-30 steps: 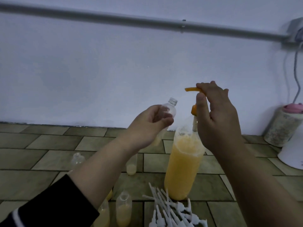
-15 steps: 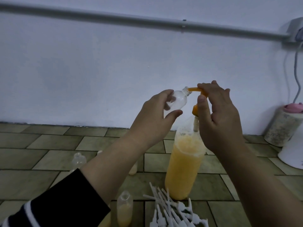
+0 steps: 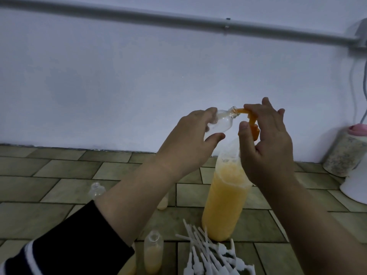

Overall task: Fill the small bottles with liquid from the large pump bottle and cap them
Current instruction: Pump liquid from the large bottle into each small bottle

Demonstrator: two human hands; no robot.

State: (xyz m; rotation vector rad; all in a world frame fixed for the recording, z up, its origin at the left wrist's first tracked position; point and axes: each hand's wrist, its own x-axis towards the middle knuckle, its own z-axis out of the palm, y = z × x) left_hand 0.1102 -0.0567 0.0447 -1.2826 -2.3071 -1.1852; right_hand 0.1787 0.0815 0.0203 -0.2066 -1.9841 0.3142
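A large clear bottle point(image 3: 223, 207) of orange-yellow liquid stands on the tiled floor, topped by an orange pump head point(image 3: 253, 131). My left hand point(image 3: 190, 141) holds a small empty clear bottle point(image 3: 82, 124) tilted, its mouth against the tip of the orange spout point(image 3: 241, 111). My right hand point(image 3: 266, 147) rests over the pump head, fingers on top and thumb at its side. Lower left, a partly filled small bottle point(image 3: 153, 253) stands uncapped. An empty small bottle point(image 3: 96, 190) stands behind my left forearm.
A heap of white pump caps with long tubes point(image 3: 210, 255) lies at the front. Another partly filled small bottle point(image 3: 163, 202) shows behind my left arm. A speckled cylinder with a pink lid point(image 3: 345, 151) and a white object point(image 3: 355, 185) stand at the right by the wall.
My left hand lifted the small empty bottle and tilted it until its mouth met the pump spout. My right hand stayed on the pump head.
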